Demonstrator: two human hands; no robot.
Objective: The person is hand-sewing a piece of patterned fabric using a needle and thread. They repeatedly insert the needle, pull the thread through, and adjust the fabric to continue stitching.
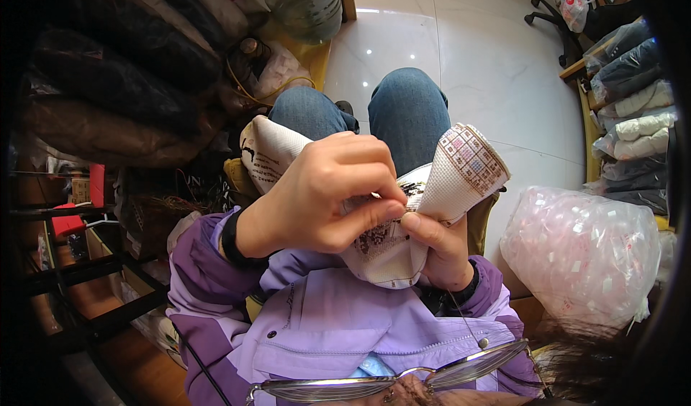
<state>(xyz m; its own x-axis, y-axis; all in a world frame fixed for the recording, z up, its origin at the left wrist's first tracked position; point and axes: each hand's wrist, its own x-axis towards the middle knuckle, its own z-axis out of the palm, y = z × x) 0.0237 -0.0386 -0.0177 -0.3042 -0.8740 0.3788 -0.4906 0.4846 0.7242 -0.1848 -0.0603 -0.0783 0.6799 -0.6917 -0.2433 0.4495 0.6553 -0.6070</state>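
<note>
A white cross-stitch cloth, partly rolled, lies across my lap. Printed grid squares show on its upper right roll, and dark stitches cover part of its middle. My left hand is over the cloth, thumb and forefinger pinched together beside the stitching; whatever is between the fingertips is too small to make out. My right hand grips the cloth from its right side, thumb on top and the other fingers hidden beneath. Below the right wrist runs a thin dark thread.
My knees in jeans are beneath the cloth. A large clear plastic bag of pinkish items sits at right, below shelves of bagged clothes. Left are a black rack and dark bagged garments; a clear water jug stands ahead.
</note>
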